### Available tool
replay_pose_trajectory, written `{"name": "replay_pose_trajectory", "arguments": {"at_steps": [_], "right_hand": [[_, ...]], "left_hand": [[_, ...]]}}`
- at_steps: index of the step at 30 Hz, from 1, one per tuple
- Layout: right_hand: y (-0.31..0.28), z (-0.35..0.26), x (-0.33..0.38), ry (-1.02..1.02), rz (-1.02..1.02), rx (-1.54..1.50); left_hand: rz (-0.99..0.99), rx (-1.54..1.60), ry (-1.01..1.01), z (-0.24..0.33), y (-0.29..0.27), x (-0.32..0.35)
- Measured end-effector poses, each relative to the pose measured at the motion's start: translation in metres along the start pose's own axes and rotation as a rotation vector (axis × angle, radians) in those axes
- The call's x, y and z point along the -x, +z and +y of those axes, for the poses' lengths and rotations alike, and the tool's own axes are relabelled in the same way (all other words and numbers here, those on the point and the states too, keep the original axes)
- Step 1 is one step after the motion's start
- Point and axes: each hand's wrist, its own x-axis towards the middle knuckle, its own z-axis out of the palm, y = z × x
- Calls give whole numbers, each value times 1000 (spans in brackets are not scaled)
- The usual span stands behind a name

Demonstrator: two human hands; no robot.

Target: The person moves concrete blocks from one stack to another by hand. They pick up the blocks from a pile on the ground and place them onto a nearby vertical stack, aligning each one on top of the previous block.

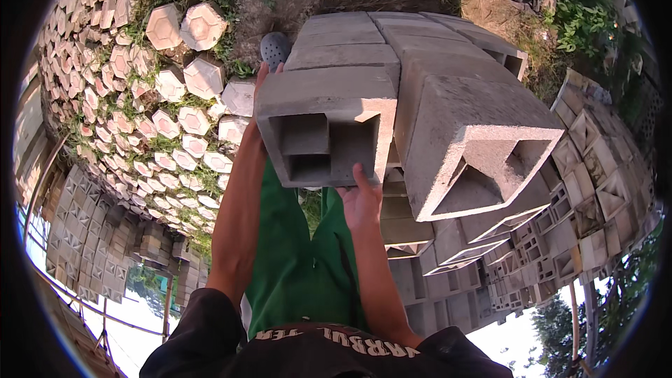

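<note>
Fingers (358,171) of our right hand (360,203) curled up over the lower near edge of a grey hollow concrete block (325,108), the thumb pressed against its open face — a clear grasp from below. Our left hand (260,80) lay along the block's far left side, mostly hidden behind it; only fingertips showed at the top corner, so we could not tell how firmly they closed, though they touched the block.

The block was rectangular, rough and matt, with sharp cast edges. Its open end faced us and showed two square cavities, one stepped inside the other. It was held level with the top of a stack of similar blocks (420,49), just beside and touching the nearest of them. That neighbouring block (476,140) showed a square recess with diagonal ribs meeting in a pyramid-like hollow.

We counted at least four long flat block tops on the stack's upper layer — more tiers lay beneath, their number too great to count. On the ground to our left lay many hexagonal paving stones (164,24), pale and faceted, with grass between them. One grey perforated shoe (274,47) showed beyond the block. We wore green trousers (294,266).
</note>
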Motion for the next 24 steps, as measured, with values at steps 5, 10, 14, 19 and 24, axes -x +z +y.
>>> {"name": "replay_pose_trajectory", "arguments": {"at_steps": [5,10,14,19,24], "right_hand": [[-5,-10,-1,-28,-21,24],[-11,-27,-6,-68,-14,50],[-18,-28,-5,-64,13,177],[-60,-7,-6,-117,-299,-137],[-79,14,-38,194,-268,-403]], "left_hand": [[-92,4,1,-9,2,-4],[-245,28,-2,-21,23,3],[-142,-17,87,-25,20,-2],[7,-149,70,-3,39,11],[76,-1087,234,52,106,44]]}}
